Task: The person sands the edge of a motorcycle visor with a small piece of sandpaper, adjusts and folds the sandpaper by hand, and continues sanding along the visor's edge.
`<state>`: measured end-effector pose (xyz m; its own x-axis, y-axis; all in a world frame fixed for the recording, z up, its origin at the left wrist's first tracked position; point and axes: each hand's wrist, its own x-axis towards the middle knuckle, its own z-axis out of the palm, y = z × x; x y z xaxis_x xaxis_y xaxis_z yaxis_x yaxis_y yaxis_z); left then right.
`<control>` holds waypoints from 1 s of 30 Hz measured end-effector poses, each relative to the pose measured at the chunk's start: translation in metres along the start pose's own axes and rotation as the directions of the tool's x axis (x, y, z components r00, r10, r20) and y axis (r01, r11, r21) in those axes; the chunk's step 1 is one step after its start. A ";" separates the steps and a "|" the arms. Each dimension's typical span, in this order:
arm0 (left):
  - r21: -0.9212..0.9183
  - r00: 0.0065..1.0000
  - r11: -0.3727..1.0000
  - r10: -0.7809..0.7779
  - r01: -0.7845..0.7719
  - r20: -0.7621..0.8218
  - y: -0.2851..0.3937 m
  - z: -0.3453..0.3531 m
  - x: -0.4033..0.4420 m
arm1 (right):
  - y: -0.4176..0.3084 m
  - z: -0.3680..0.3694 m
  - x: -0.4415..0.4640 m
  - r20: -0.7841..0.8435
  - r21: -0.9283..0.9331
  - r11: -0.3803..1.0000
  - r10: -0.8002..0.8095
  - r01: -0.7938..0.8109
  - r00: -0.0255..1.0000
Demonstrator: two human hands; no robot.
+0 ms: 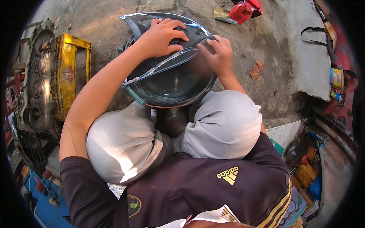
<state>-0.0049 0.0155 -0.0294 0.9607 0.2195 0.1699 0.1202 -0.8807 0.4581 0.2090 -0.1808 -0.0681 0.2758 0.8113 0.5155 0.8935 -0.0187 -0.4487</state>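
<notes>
A dark glossy shell with chrome-like edges, which looks like a vehicle headlight [152,68], lies tilted across the far side of a black round basin [182,105]. The basin holds dark liquid and sits between my knees. My left hand [164,37] reaches over the top of the shell, its fingers bent and its thumb on the inner surface. At the right end, my right hand [217,55] grips the shell's edge between thumb and fingers. Part of the shell is covered by my hands.
A yellow plastic crate [72,76] and a large metal casting [36,83] stand at left. An orange coil spring [256,70] lies on the concrete floor at right. A red bag-like item [246,11] is at the top. Cluttered parts [306,173] fill the lower right.
</notes>
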 end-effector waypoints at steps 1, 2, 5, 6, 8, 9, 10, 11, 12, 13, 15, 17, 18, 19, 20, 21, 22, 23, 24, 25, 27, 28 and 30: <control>-0.002 1.000 1.000 -0.002 0.002 0.000 0.000 0.001 0.000 | 0.000 -0.001 -0.001 0.002 0.000 1.000 0.000 0.000 1.000; -0.009 1.000 1.000 -0.002 0.002 0.002 0.000 0.000 0.000 | -0.001 -0.004 -0.002 0.021 0.014 0.999 -0.049 0.048 0.999; -0.016 1.000 1.000 0.003 -0.003 0.002 -0.001 0.000 0.001 | 0.015 -0.003 0.002 0.005 -0.004 0.999 -0.043 0.043 0.999; -0.017 1.000 1.000 0.002 -0.002 -0.002 0.000 0.000 0.001 | 0.018 -0.004 0.005 -0.027 -0.030 1.000 0.007 -0.008 1.000; 0.003 1.000 1.000 -0.012 0.012 0.028 0.000 -0.002 0.001 | 0.018 -0.004 0.004 -0.034 -0.038 0.999 -0.024 0.022 0.999; 0.020 0.998 1.000 -0.018 0.017 0.065 0.002 -0.003 0.001 | 0.004 -0.012 0.006 0.030 0.004 0.996 -0.094 0.094 0.995; 0.020 0.998 1.000 -0.017 0.016 0.067 0.008 -0.001 0.001 | -0.003 -0.016 0.006 0.090 0.048 0.986 -0.164 0.160 0.982; 0.140 0.997 0.990 -0.023 0.013 0.069 0.015 0.002 0.000 | 0.006 -0.013 0.006 0.061 0.072 0.983 -0.175 0.171 0.983; 0.257 0.997 0.966 -0.027 0.008 0.071 0.019 0.004 0.000 | 0.020 -0.011 0.006 0.059 0.069 0.984 -0.169 0.165 0.984; 0.256 0.997 0.967 -0.025 0.005 0.075 0.019 0.008 0.000 | 0.032 -0.012 0.009 0.045 0.015 0.994 -0.105 0.104 0.993; 0.449 0.998 0.891 0.055 -0.068 0.042 0.017 0.013 0.001 | 0.028 -0.020 0.010 0.092 0.027 0.996 -0.082 0.080 0.992; 0.457 0.996 0.887 0.022 -0.057 0.083 0.022 0.007 0.002 | 0.012 -0.024 0.008 0.131 0.084 0.986 -0.153 0.143 0.979; 0.464 0.992 0.884 -0.002 -0.058 0.128 0.023 0.005 0.003 | 0.010 -0.023 0.007 0.162 0.137 0.971 -0.217 0.196 0.963; 0.465 0.991 0.883 0.003 -0.066 0.133 0.023 0.005 0.005 | 0.022 -0.019 0.009 0.122 0.086 0.987 -0.149 0.139 0.981; 0.424 0.990 0.905 -0.020 -0.041 0.138 0.022 0.006 0.006 | 0.028 -0.020 0.009 0.119 0.085 0.987 -0.143 0.133 0.983; 0.379 0.989 0.925 -0.048 -0.009 0.141 0.023 0.007 0.006 | 0.030 -0.022 0.012 0.127 0.062 0.995 -0.084 0.077 0.988; 0.377 0.988 0.926 -0.054 -0.003 0.142 0.023 0.008 0.006 | 0.033 -0.023 0.015 0.136 0.039 0.999 -0.030 0.025 0.990; 0.374 0.988 0.927 -0.059 0.000 0.145 0.022 0.008 0.005 | 0.026 -0.021 0.007 0.153 0.113 0.986 -0.138 0.121 0.979; 0.371 0.987 0.929 -0.059 -0.001 0.150 0.022 0.008 0.006 | 0.010 -0.025 0.007 0.169 0.188 0.968 -0.202 0.170 0.965; 0.368 0.987 0.930 -0.056 -0.004 0.153 0.022 0.008 0.008 | 0.015 -0.025 0.007 0.173 0.179 0.970 -0.194 0.163 0.965; 0.371 0.988 0.929 -0.054 -0.004 0.146 0.022 0.007 0.007 | 0.029 -0.019 0.010 0.177 0.176 0.972 -0.185 0.153 0.967; 0.370 0.987 0.929 -0.057 -0.002 0.149 0.021 0.007 0.006 | 0.039 -0.017 0.013 0.139 0.125 0.990 -0.079 0.062 0.987; 0.367 0.988 0.930 -0.051 -0.005 0.143 0.022 0.007 0.007 | 0.040 -0.019 0.011 0.097 0.070 0.997 0.024 -0.031 0.995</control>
<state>0.0058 -0.0050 -0.0245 0.9791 0.2023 0.0199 0.1992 -0.9743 0.1050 0.2552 -0.1835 -0.0662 0.2614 0.8636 0.4311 0.8573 -0.0026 -0.5148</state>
